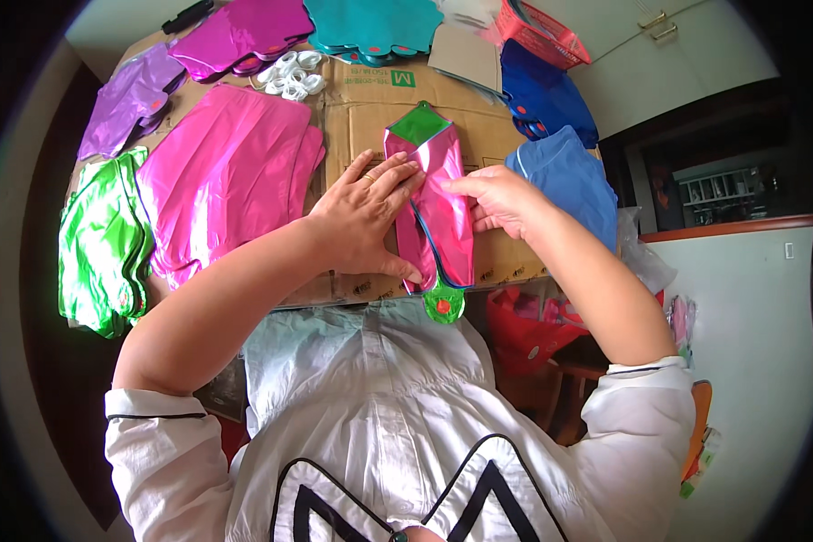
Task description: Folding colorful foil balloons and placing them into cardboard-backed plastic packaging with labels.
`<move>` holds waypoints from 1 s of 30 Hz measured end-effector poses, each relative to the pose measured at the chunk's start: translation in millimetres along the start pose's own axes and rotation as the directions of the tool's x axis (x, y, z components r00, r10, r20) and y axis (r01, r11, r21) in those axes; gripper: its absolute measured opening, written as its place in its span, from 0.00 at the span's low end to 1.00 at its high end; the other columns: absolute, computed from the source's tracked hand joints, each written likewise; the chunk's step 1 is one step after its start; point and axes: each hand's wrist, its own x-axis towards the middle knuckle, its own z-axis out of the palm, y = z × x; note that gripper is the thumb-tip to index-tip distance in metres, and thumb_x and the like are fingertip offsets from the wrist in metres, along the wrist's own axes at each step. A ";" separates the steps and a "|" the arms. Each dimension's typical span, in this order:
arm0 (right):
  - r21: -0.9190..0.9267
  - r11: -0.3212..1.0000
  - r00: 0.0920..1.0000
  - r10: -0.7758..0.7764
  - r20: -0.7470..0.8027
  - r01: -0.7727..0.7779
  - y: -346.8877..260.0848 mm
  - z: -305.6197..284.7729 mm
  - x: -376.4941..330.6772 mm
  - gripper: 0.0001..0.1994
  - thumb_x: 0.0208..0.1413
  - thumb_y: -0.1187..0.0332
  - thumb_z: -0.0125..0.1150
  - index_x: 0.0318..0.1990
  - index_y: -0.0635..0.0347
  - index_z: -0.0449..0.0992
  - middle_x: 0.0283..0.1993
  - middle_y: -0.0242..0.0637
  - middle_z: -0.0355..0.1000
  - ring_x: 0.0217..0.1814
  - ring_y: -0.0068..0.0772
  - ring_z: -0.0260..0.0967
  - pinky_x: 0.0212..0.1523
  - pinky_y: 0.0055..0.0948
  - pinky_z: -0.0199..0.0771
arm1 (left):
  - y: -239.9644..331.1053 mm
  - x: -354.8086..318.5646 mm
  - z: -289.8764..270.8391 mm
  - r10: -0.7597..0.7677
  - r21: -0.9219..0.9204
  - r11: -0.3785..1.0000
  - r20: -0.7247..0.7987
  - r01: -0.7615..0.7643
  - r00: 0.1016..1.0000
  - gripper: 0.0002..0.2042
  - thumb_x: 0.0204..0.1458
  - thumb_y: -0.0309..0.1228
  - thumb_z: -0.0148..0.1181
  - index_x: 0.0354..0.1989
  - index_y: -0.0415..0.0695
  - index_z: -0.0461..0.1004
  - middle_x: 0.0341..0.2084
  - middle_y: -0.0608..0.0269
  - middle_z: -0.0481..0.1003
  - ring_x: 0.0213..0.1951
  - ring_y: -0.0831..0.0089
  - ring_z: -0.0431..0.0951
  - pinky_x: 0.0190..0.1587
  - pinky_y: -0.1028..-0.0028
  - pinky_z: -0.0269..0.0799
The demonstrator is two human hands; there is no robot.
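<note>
In front of me on a cardboard surface [357, 126] lies a flat, folded foil balloon [447, 239], shiny pink with a dark blue edge line. Its far end is a green diamond-shaped fold, and a round green tab [443, 305] with a red dot hangs over the near edge. Spread flat, my left hand [370, 208] presses on the balloon's left side, thumb near the tab and a ring on one finger. My right hand [499, 200] pinches the right edge, thumb on top and the other fingers curled partly out of sight.
Flat foil stacks ring the surface: green [104, 239], pink [226, 176], purple [131, 99], magenta [244, 36], teal [375, 27], dark blue [546, 90] and light blue [565, 181]. White cord bundles [294, 75] and a red basket [546, 34] stand behind. A red bag [524, 334] hangs below.
</note>
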 end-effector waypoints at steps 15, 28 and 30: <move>0.328 0.809 0.873 -0.458 -0.169 0.488 33.0 20.0 -20.3 0.05 0.53 0.71 0.64 0.34 0.63 0.78 0.31 0.31 0.77 0.29 0.16 0.71 0.31 0.19 0.70 | 4.3 -11.0 -28.6 -0.380 -0.890 0.451 -0.258 -0.066 0.888 0.48 0.42 0.43 0.73 0.68 0.40 0.49 0.66 0.48 0.52 0.63 0.54 0.59 0.61 0.58 0.62; 0.353 0.648 0.725 -0.670 -0.158 0.675 35.9 40.3 -83.7 0.05 0.56 0.70 0.63 0.35 0.62 0.80 0.30 0.23 0.75 0.29 0.10 0.66 0.31 0.15 0.67 | 50.7 -11.8 -73.0 -0.340 -0.974 0.068 0.179 0.214 0.923 0.07 0.57 0.28 0.60 0.40 0.38 0.79 0.31 0.70 0.79 0.34 0.86 0.74 0.39 0.80 0.72; 0.376 0.644 0.725 -0.677 -0.126 0.666 37.3 40.0 -88.6 0.05 0.56 0.70 0.63 0.36 0.62 0.80 0.30 0.23 0.75 0.30 0.10 0.66 0.31 0.15 0.66 | 57.1 -13.7 -77.1 -0.323 -0.983 0.022 0.165 0.182 0.932 0.07 0.56 0.26 0.61 0.40 0.38 0.80 0.32 0.68 0.80 0.35 0.85 0.75 0.40 0.80 0.74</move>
